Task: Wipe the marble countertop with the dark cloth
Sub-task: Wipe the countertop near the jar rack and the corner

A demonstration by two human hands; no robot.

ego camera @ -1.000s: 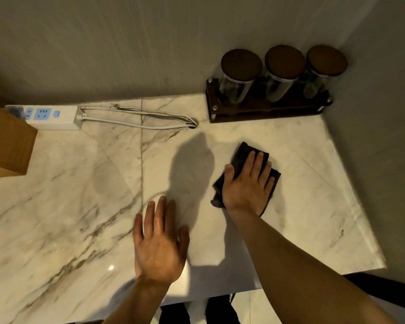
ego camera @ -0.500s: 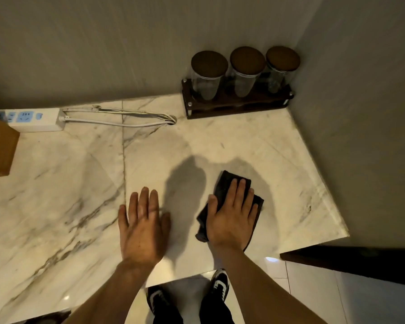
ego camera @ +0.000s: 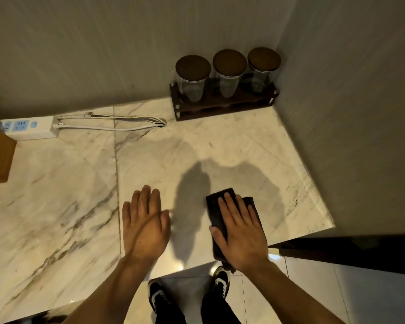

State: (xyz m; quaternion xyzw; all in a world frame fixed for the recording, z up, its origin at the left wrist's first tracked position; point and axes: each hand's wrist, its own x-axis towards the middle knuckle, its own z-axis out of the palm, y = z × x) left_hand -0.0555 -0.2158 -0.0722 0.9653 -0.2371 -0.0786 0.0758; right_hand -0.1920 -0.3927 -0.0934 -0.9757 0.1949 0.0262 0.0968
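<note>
We are mid-wipe: our right hand presses flat, fingers spread, on the dark cloth near the marble table's front edge; our left hand rests open alongside. Next, we judge, push toward the jars.

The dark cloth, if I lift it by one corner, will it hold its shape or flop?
The cloth probably flops: it looks soft and folded, flattened under the right hand. Likely light, and it should slide easily on the smooth countertop.
</note>
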